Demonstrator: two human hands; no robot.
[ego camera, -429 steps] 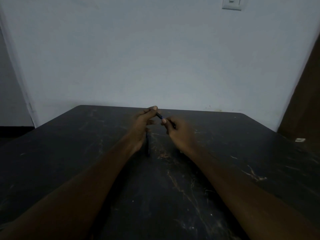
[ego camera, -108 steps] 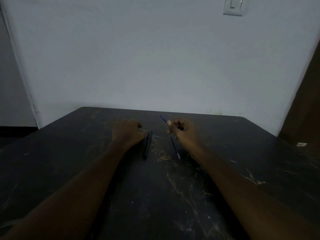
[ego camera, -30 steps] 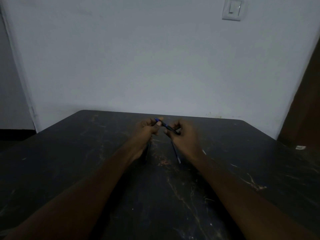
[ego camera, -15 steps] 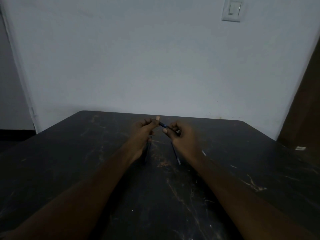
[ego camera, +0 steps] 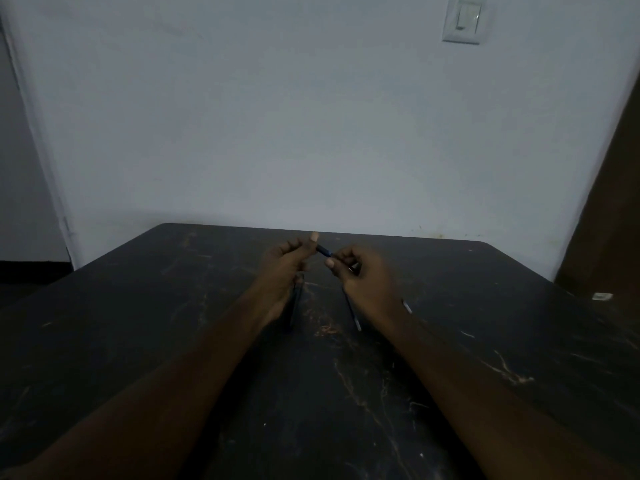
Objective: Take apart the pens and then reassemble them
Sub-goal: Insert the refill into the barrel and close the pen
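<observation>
One short dark-blue pen piece (ego camera: 323, 250) hangs in the air between both hands, above the far middle of the table (ego camera: 138, 323). The left hand (ego camera: 285, 263) pinches its left end between thumb and fingertips, with the other fingers curled. The right hand (ego camera: 362, 273) pinches its right end, thumb tip close to the piece and the remaining fingers curled inward; whether anything more sits in that palm I cannot tell.

Below the left hand a dark barrel (ego camera: 296, 308) lies on the table, pointing away from the person and partly hidden by the hand. Below the right hand lies a thin refill (ego camera: 352, 315), its near end pale and its far end covered by the hand. Just right of the right wrist a small pale-tipped sliver (ego camera: 407, 306) shows, the rest hidden by the wrist.

The table is dark and scratched. Behind it stands a pale wall (ego camera: 311, 116) with a switch (ego camera: 462, 19) at upper right. A small white object (ego camera: 602, 296) sits at the far right, below a brown panel (ego camera: 609, 202).
</observation>
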